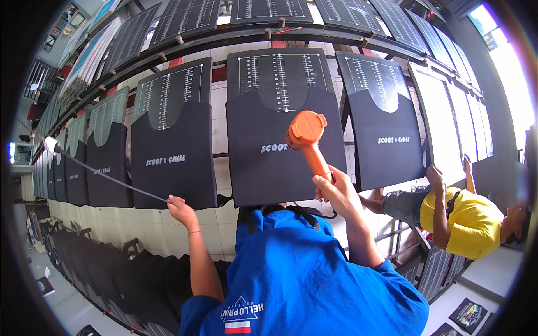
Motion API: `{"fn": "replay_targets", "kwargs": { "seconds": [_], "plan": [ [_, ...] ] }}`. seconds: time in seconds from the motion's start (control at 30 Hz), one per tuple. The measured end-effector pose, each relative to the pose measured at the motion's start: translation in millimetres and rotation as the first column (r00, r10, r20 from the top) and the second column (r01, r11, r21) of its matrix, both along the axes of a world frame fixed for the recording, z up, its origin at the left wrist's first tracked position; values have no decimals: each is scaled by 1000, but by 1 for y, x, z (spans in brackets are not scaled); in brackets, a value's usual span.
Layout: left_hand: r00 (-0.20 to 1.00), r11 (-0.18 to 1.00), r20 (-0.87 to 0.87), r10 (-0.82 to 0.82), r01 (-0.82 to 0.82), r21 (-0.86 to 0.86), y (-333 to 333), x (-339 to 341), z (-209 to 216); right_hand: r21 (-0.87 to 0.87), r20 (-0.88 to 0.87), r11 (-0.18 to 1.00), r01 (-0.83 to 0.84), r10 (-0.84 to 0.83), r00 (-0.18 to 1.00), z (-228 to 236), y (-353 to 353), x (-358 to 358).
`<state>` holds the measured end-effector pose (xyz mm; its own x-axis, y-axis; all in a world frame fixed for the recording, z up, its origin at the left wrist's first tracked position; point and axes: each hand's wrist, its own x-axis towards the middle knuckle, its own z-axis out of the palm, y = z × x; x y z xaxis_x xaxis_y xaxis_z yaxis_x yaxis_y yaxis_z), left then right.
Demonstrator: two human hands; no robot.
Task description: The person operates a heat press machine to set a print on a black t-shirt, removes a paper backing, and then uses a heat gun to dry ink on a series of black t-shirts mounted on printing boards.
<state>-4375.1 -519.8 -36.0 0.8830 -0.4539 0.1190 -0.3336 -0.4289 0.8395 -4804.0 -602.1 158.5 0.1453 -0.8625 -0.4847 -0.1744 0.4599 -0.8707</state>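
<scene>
My right hand [335, 189] grips the handle of an orange heat gun [306, 132]. Its round head is held up close to white lettering on a black garment [280, 162] stretched over a dark printing board [278, 73] with white ruler marks. My left hand [180, 209] is closed on the near end of a thin long rod [101, 173]. The rod runs off to the left and ends in a white tip [50, 143]. It crosses in front of the neighbouring black garment [175, 162]. My blue shirt [302, 274] fills the lower middle.
A long row of boards with black garments curves away left [106, 168] and right [389, 140]. A second tier of boards [185, 19] hangs above. A person in a yellow shirt [459, 221] works at the right. Dark boards [129, 274] lie lower left.
</scene>
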Motion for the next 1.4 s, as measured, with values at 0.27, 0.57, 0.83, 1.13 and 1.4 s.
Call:
{"fn": "replay_targets", "kwargs": {
  "seconds": [0.27, 0.57, 0.83, 1.13, 1.4],
  "plan": [
    [997, 999, 76, -17, 14, 42, -12, 1, -6, -7, -11, 999, -41, 41, 999, 6, -4, 3],
    [930, 971, 367, -25, -65, 231, -15, 16, -41, 62, -20, 998, 0, 1, 1000, 15, -13, -2],
    [964, 950, 261, -38, -47, 309, -18, 13, -30, 54, -46, 996, 73, -70, 996, 16, -10, 5],
    [963, 948, 263, -56, -32, 318, -19, 13, -29, 25, -23, 990, 140, -140, 990, 4, -2, 18],
    [964, 939, 258, -60, -33, 343, -19, 12, -26, 42, -8, 992, 120, -120, 993, 2, 1, 13]
  ]
}}
